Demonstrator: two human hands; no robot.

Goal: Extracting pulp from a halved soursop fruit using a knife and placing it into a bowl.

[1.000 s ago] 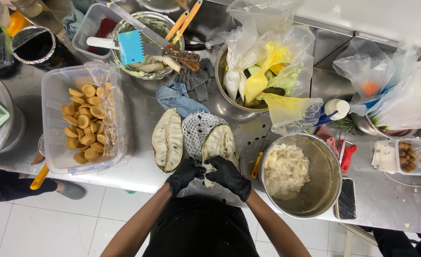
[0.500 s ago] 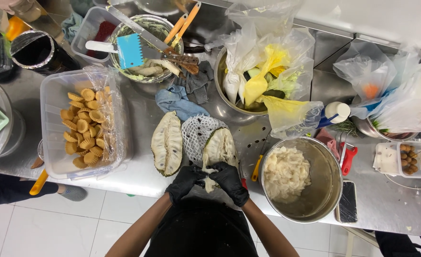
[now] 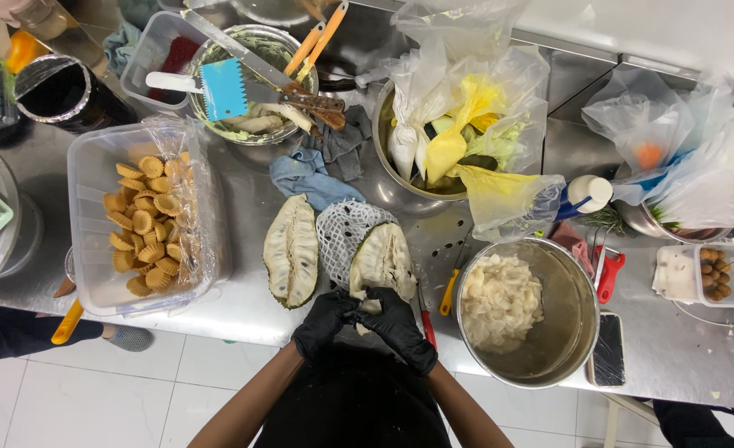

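Observation:
Both my hands wear black gloves and work at the near end of a halved green fruit with white flesh (image 3: pixel 382 260) on the steel counter. My left hand (image 3: pixel 325 320) pinches the fruit's lower edge. My right hand (image 3: pixel 398 325) grips the same end from the right, with a bit of white pulp between the fingers. The other fruit half (image 3: pixel 291 250) lies cut side up just to the left, untouched. A white foam net (image 3: pixel 340 228) lies between the halves. A steel bowl (image 3: pixel 571 332) holding white pulp (image 3: pixel 499 300) stands at the right.
A clear plastic tub (image 3: pixel 93 249) of small pastry shells sits at left. Behind are a blue cloth (image 3: pixel 304 177), a bowl with a knife and blue scraper (image 3: pixel 222 90), and a pot of plastic bags (image 3: pixel 458 141). A phone (image 3: pixel 607 350) and a red tool (image 3: pixel 610 275) lie right.
My hands have shifted slightly on the right fruit half, drawing its near end a little toward me. Nothing else on the counter moved.

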